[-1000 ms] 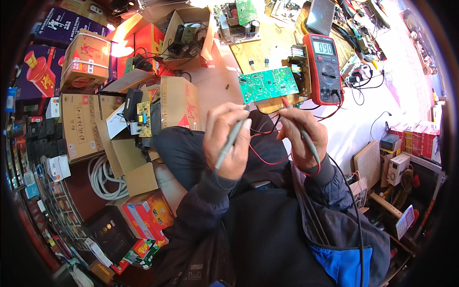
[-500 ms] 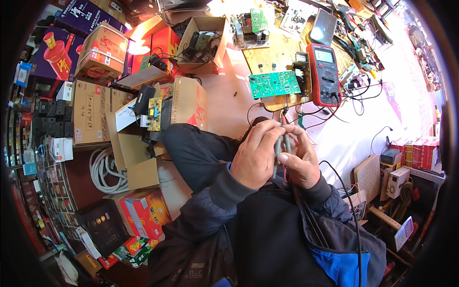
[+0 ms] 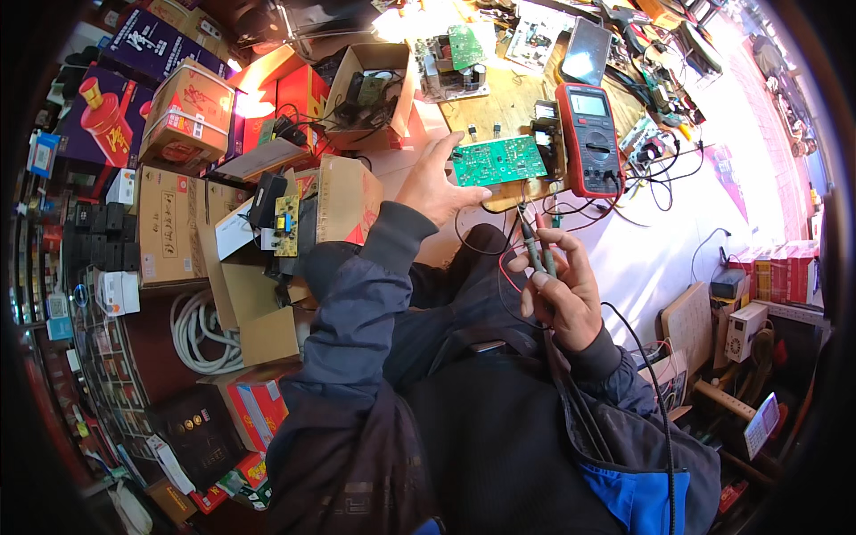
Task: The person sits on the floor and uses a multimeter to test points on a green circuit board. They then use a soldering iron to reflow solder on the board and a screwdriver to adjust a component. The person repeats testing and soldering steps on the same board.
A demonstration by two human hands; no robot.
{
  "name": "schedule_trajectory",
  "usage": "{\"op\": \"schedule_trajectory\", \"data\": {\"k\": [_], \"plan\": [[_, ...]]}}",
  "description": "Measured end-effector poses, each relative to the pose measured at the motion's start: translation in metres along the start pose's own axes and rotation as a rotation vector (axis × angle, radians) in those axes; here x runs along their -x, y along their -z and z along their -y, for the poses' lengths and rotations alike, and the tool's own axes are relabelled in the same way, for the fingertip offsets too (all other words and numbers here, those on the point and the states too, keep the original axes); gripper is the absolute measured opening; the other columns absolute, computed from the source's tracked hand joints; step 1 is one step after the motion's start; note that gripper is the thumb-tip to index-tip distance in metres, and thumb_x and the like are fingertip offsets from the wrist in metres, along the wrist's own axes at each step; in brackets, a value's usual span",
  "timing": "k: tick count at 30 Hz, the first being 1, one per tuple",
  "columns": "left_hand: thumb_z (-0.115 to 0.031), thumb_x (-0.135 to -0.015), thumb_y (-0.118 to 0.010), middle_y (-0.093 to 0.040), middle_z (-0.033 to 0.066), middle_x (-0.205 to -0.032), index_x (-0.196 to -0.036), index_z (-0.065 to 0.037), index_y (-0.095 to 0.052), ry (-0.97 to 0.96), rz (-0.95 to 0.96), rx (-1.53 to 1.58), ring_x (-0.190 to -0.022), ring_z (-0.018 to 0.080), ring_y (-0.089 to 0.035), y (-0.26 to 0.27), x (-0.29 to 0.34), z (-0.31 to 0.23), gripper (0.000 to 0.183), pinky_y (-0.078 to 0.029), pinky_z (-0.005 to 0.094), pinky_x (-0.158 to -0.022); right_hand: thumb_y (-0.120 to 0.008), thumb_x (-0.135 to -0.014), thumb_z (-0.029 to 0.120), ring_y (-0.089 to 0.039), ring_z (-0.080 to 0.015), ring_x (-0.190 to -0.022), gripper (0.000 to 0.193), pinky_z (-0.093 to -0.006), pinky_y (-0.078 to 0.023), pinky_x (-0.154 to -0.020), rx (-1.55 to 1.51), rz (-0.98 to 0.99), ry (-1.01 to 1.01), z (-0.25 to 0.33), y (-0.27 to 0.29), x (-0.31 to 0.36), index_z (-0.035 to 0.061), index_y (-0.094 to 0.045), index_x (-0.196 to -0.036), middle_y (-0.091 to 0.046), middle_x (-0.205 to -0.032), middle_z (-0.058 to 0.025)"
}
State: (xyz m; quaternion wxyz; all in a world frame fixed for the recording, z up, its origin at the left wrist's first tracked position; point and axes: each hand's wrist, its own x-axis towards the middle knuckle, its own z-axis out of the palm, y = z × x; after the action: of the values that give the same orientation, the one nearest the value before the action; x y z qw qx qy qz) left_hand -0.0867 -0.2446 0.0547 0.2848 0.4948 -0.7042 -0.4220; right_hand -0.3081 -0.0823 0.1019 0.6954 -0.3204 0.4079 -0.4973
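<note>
My left hand (image 3: 434,185) is at the left end of a green circuit board (image 3: 501,160) lying on the wooden board. Its thumb and fingers are spread apart around that end, the thumb by the lower edge; firm contact cannot be made out. In my right hand (image 3: 568,290) are two dark test probes (image 3: 532,245), held side by side between thumb and fingers, tips pointing up toward the bench. A red and grey multimeter (image 3: 588,138) with a lit display stands right of the circuit board, with leads at its lower end.
The wooden board (image 3: 486,111) also carries other circuit boards (image 3: 464,49) and a dark phone-like slab (image 3: 586,52). Tangled cables and tools crowd the far right. At left are an open carton of parts (image 3: 370,94), stacked boxes (image 3: 183,111) and a coiled pale hose (image 3: 201,330).
My left hand has left the probes and moved up and left to the green circuit board. My right hand now holds both probes alone, slightly lower. The view has shifted a little.
</note>
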Motion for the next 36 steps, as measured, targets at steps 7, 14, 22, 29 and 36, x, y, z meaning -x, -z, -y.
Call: {"op": "schedule_trajectory", "data": {"k": [7, 14, 22, 29, 36], "plan": [[-0.023, -0.081, -0.087, -0.064, 0.0124, -0.128, -0.136, 0.002, -0.058, -0.041, -0.001, 0.222, -0.116, 0.0248, -0.065, 0.014, 0.017, 0.010, 0.067, -0.048, 0.0362, -0.104, -0.049, -0.100, 0.002, -0.063, -0.0130, -0.070, 0.051, -0.0212, -0.043, -0.057, -0.007, -0.043, -0.022, 0.004, 0.001, 0.001, 0.0077, -0.037, -0.149, -0.066, -0.119, -0.0138], [-0.038, -0.085, -0.083, -0.068, 0.0172, -0.123, -0.141, -0.002, -0.054, 0.181, -0.166, 1.459, -0.110, 0.0319, -0.066, 0.024, 0.098, 0.045, 0.073, -0.053, 0.0468, -0.098, -0.050, -0.099, 0.002, -0.065, -0.0140, -0.067, 0.051, -0.0207, -0.041, -0.050, 0.039, -0.077, 0.057, 0.002, -0.004, 0.000, 0.0060, -0.039, -0.149, -0.067, -0.118, -0.0183], [-0.051, -0.085, -0.081, -0.062, 0.0181, -0.125, -0.139, 0.000, -0.053, 0.143, -0.308, 1.825, -0.113, 0.0338, -0.064, 0.030, 0.139, 0.050, 0.079, -0.055, 0.0506, -0.098, -0.048, -0.099, 0.002, -0.069, -0.0157, -0.067, 0.052, -0.0189, -0.038, -0.043, 0.094, -0.062, 0.092, -0.006, -0.012, -0.001, 0.0048, -0.036, -0.150, -0.066, -0.120, -0.0211], [-0.052, -0.086, -0.080, -0.063, 0.0204, -0.125, -0.136, 0.006, -0.054, 0.090, -0.421, 1.912, -0.113, 0.0337, -0.064, 0.040, 0.163, 0.053, 0.081, -0.054, 0.0491, -0.101, -0.048, -0.098, 0.004, -0.070, -0.0158, -0.067, 0.056, -0.0175, -0.039, -0.044, 0.151, -0.045, 0.092, -0.013, -0.023, -0.003, 0.0078, -0.034, -0.152, -0.067, -0.119, -0.0198], [-0.048, -0.090, -0.077, -0.063, 0.0234, -0.123, -0.136, 0.008, -0.053, 0.045, -0.553, 1.828, -0.114, 0.0358, -0.063, 0.061, 0.172, 0.080, 0.076, -0.054, 0.0484, -0.104, -0.052, -0.097, 0.002, -0.060, -0.0112, -0.057, 0.070, -0.0182, -0.038, -0.045, 0.170, 0.003, 0.028, -0.018, -0.028, -0.006, 0.0092, -0.025, -0.161, -0.069, -0.103, -0.0144]]}}
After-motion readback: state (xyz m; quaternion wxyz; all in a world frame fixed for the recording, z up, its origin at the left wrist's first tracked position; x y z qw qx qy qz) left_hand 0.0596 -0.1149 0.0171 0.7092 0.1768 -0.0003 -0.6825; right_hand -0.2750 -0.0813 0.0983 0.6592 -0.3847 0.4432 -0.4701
